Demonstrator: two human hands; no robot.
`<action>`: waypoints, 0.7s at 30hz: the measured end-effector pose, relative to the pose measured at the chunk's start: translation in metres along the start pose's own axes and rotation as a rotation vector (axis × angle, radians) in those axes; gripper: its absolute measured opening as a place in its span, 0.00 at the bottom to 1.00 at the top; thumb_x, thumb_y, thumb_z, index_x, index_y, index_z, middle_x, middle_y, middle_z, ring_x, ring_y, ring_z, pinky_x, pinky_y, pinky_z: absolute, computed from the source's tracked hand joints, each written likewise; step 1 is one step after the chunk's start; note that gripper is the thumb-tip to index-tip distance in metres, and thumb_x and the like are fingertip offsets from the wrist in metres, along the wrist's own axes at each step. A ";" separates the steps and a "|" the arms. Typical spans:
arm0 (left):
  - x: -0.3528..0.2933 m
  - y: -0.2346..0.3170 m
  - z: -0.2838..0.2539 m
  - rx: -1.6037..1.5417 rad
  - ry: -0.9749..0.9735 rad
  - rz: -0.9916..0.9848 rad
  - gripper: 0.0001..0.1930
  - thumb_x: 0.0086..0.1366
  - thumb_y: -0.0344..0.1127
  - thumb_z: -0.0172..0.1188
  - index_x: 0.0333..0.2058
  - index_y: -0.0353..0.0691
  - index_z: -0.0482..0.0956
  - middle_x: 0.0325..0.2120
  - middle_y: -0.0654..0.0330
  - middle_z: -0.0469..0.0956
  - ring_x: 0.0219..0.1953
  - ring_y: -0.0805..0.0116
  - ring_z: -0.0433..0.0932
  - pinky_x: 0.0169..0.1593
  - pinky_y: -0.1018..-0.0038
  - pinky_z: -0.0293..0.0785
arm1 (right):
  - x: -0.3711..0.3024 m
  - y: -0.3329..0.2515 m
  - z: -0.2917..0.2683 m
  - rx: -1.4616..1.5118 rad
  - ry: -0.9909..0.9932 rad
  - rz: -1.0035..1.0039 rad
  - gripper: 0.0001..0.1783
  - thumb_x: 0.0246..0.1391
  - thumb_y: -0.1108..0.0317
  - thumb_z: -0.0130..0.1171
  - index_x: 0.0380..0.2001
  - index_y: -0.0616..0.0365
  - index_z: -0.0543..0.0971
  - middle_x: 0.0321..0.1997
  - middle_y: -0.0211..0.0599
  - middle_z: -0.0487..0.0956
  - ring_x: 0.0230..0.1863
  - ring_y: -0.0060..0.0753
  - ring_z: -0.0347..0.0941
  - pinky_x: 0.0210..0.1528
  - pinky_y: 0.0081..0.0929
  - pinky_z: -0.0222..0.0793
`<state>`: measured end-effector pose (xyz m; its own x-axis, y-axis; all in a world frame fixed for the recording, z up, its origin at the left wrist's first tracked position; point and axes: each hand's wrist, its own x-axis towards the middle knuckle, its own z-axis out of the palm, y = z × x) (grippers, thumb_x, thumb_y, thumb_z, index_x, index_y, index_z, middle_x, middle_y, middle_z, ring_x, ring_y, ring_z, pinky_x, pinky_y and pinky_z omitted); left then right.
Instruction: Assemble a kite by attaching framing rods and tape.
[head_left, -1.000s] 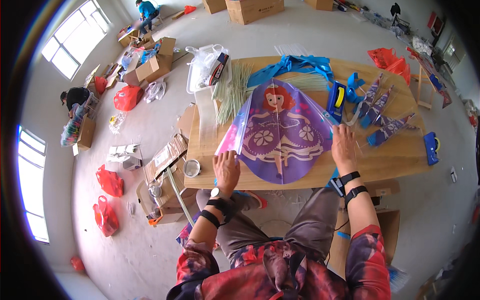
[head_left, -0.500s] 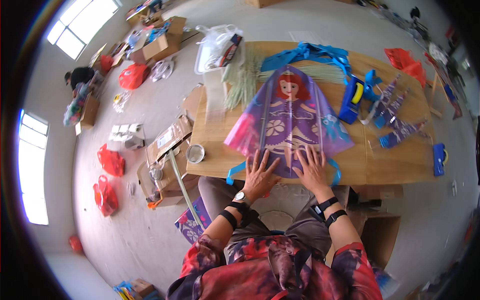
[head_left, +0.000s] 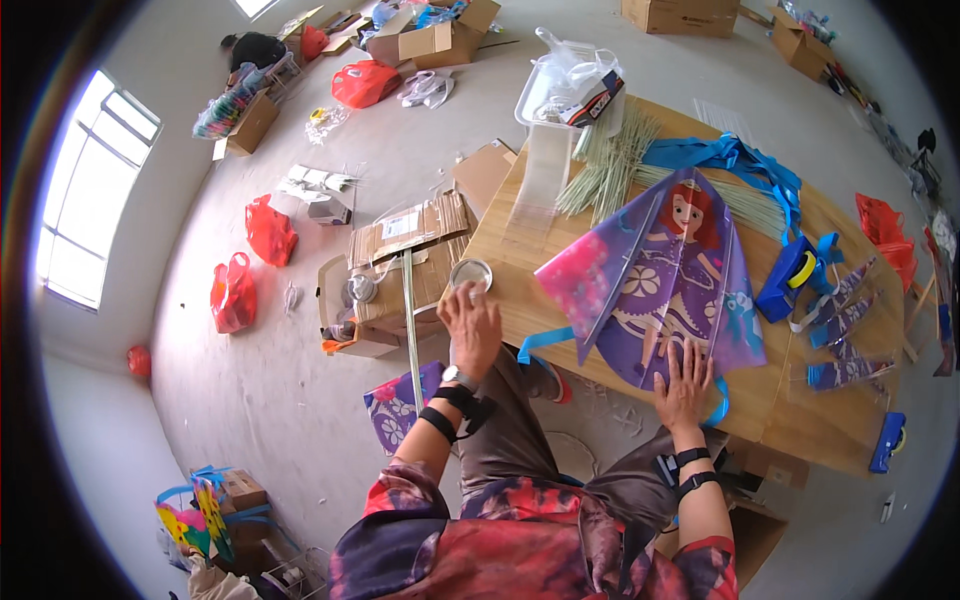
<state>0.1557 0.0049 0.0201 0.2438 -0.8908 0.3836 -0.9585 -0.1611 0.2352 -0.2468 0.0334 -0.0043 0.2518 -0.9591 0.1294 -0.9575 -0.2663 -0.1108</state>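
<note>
A purple kite [head_left: 640, 285], printed with a red-haired princess figure and edged in pink and blue, lies on the wooden table with thin rods running along it. My right hand [head_left: 684, 385] rests flat on its lower edge, fingers spread. At the table's left corner sits a small round container [head_left: 471, 270]. My left hand [head_left: 472, 325] is over that corner, fingertips at the container's near rim, fingers bent and somewhat apart; I see nothing held in them. Blue ribbon tails [head_left: 545, 341] stick out from the kite's lower sides.
Beyond the kite lie pale thin sticks [head_left: 612, 165], blue ribbon [head_left: 730, 155] and a white plastic tub [head_left: 545, 100]. A blue tape dispenser [head_left: 786, 280] and folded purple pieces [head_left: 845, 320] are on the right. Cardboard boxes [head_left: 405, 240] stand left of the table. Another person [head_left: 255, 50] is far left.
My left hand has left the kite and moved left to the round container. The right hand stays on the kite's lower edge. The view has turned left, and the kite appears tilted.
</note>
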 end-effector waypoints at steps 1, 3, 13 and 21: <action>0.002 -0.010 -0.002 0.024 0.012 -0.006 0.22 0.61 0.40 0.64 0.54 0.42 0.78 0.57 0.55 0.69 0.64 0.52 0.62 0.67 0.51 0.50 | 0.001 -0.001 0.000 -0.003 -0.003 -0.002 0.36 0.66 0.46 0.46 0.73 0.47 0.62 0.79 0.47 0.55 0.80 0.51 0.44 0.79 0.58 0.31; 0.003 -0.023 -0.003 0.024 -0.016 0.035 0.20 0.61 0.41 0.64 0.51 0.42 0.80 0.57 0.55 0.69 0.64 0.52 0.62 0.67 0.50 0.50 | 0.000 -0.003 -0.001 -0.008 -0.013 0.003 0.36 0.66 0.46 0.46 0.73 0.47 0.62 0.79 0.46 0.55 0.80 0.50 0.45 0.79 0.58 0.32; 0.024 -0.026 -0.007 0.013 -0.064 0.033 0.15 0.63 0.47 0.64 0.40 0.42 0.87 0.56 0.55 0.72 0.64 0.52 0.63 0.67 0.51 0.50 | 0.005 -0.006 -0.005 0.024 0.044 0.047 0.37 0.63 0.48 0.53 0.73 0.43 0.62 0.77 0.46 0.58 0.79 0.50 0.48 0.78 0.60 0.35; 0.028 0.084 0.000 -0.469 -0.077 0.197 0.07 0.60 0.32 0.69 0.30 0.40 0.78 0.27 0.56 0.77 0.32 0.51 0.76 0.39 0.62 0.72 | -0.001 0.006 0.000 0.092 0.032 0.091 0.37 0.64 0.46 0.51 0.74 0.41 0.60 0.78 0.44 0.56 0.80 0.47 0.46 0.78 0.60 0.32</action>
<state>0.0822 -0.0336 0.0505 0.0369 -0.9165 0.3983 -0.8117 0.2050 0.5470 -0.2528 0.0331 -0.0050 0.1589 -0.9764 0.1462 -0.9588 -0.1879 -0.2132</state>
